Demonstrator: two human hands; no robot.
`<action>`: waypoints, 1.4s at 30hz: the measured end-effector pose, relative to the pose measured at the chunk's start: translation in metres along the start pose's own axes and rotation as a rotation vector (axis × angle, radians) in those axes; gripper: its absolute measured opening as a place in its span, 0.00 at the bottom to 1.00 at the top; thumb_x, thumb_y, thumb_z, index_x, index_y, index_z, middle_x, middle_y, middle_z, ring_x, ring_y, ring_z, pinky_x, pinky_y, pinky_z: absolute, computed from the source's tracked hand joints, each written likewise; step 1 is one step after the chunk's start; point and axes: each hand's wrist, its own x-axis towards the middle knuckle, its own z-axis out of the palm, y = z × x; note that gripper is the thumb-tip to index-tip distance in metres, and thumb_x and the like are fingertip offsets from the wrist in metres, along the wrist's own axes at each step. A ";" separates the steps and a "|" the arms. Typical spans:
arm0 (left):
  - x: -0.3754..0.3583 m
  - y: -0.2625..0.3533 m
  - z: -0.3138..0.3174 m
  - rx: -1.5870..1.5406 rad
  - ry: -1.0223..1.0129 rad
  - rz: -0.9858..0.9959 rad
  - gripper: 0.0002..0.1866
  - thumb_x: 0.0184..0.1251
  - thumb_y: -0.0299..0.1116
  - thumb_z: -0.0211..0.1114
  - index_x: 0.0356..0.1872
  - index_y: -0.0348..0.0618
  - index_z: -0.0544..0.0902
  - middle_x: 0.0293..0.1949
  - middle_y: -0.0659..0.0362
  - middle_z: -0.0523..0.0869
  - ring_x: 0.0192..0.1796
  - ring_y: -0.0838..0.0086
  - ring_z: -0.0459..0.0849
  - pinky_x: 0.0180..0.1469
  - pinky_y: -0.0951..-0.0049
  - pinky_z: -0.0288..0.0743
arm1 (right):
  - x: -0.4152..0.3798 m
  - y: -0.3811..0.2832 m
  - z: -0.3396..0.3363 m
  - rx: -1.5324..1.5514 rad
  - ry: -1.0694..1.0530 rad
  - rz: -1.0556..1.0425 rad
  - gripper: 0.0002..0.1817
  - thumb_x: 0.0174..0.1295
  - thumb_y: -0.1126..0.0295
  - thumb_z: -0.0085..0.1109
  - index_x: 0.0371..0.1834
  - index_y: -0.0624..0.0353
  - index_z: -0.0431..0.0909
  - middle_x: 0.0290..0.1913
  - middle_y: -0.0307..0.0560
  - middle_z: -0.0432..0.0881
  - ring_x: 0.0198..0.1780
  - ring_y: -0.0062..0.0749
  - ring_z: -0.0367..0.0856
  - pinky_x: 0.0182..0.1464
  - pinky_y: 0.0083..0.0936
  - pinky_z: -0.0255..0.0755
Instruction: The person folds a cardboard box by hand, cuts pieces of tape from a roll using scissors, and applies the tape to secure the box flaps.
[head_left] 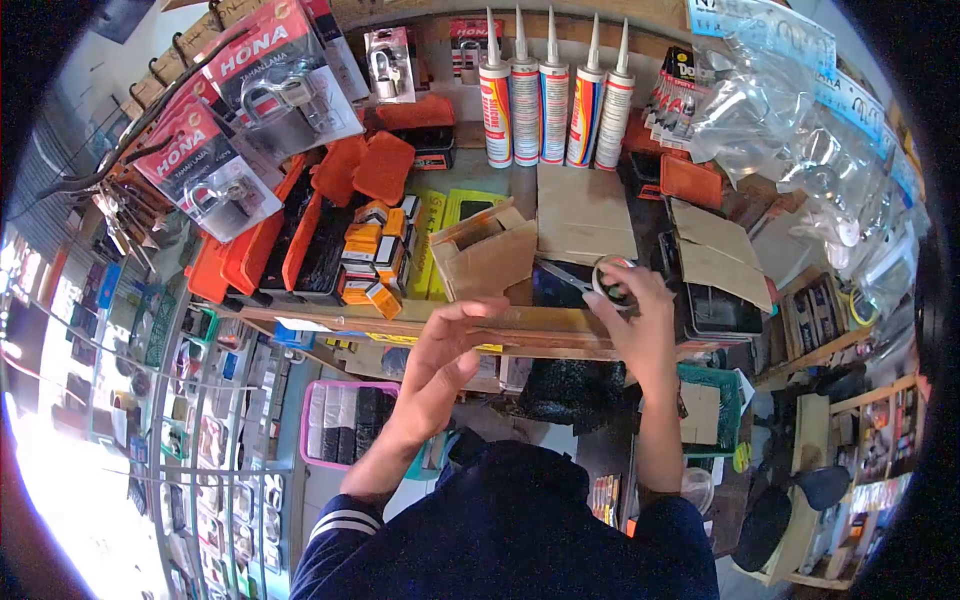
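My right hand [642, 312] is at the shelf's front, its thumb and fingers closed around a roll of tape [601, 272]. Beside the roll lies a thin silver blade [565, 276], like part of a pair of scissors; its other end is hidden near my fingers. My left hand [440, 365] hovers before the shelf edge, fingers apart and curved, with nothing in it. Just beyond it sits a small cardboard box [490, 262]. A flat cardboard piece [586, 215] lies behind the tape.
Several sealant tubes [553, 110] stand at the back. Orange-lidded black bins [320, 240] and small orange boxes [378, 245] crowd the left. Packaged padlocks [285, 105] hang above them. A black bin [715, 310] with cardboard on top is at right. Below is a pink basket [305, 425].
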 end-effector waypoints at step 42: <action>0.089 0.011 -0.067 1.679 -0.435 0.327 0.25 0.65 0.46 0.69 0.62 0.52 0.86 0.57 0.46 0.80 0.57 0.48 0.79 0.62 0.53 0.72 | 0.040 -0.014 0.043 1.376 -0.082 0.235 0.20 0.67 0.78 0.67 0.59 0.64 0.72 0.46 0.45 0.86 0.55 0.28 0.84 0.61 0.27 0.76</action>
